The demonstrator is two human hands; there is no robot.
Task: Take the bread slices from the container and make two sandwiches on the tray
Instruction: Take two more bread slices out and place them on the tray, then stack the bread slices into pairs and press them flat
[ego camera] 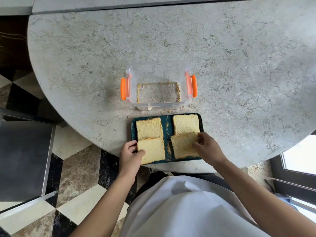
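Observation:
A dark teal tray (pixel 167 124) lies at the near edge of the round stone table. Bread lies on it in four places: far-left slice (pixel 149 128), far-right slice (pixel 186 124), near-left slice (pixel 153 150) and near-right slice (pixel 183 145). My left hand (pixel 130 155) grips the near-left slice by its left edge, thumb on top. My right hand (pixel 207 147) holds the near-right slice at its right edge; this slice overlaps the far-right one. Beyond the tray stands the clear container (pixel 158 86) with orange clips, holding only crumbs.
The table (pixel 239 65) curves away to both sides, with its near edge right under the tray. A dark metal cabinet (pixel 24 159) stands on the chequered floor at the left. A window frame (pixel 297 170) shows at the right.

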